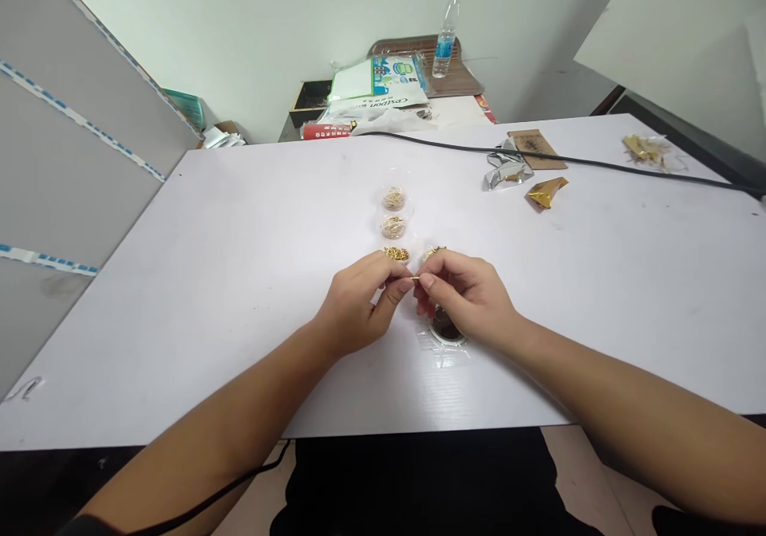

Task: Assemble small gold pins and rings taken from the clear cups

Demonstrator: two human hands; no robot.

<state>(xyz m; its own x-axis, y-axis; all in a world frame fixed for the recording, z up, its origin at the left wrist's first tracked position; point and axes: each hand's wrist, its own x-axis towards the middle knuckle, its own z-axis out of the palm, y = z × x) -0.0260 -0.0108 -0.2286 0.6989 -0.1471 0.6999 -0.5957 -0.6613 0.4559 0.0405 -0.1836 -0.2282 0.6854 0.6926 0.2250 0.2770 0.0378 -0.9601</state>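
Between the fingertips of both hands is a tiny gold-coloured piece (416,279), too small to name more exactly. My left hand (366,295) pinches its left end with thumb and forefinger. The right end is in the pinch of my right hand (465,290). Just behind the fingers lies a heap of small gold pieces (396,254), partly covered by my left hand. Two clear round dishes of small gold pieces, a nearer one (393,227) and a farther one (393,198), stand beyond it. Under my right hand is a round dark-centred thing with a pale rim (448,329), partly hidden.
A black cable (443,147) crosses the back of the white table (239,225). Near it are a silver wrapper (507,171), a gold wrapper (546,192), brown card (538,149) and a small bag (647,150). A water bottle (446,37) stands behind. A grey panel (60,137) borders the left.
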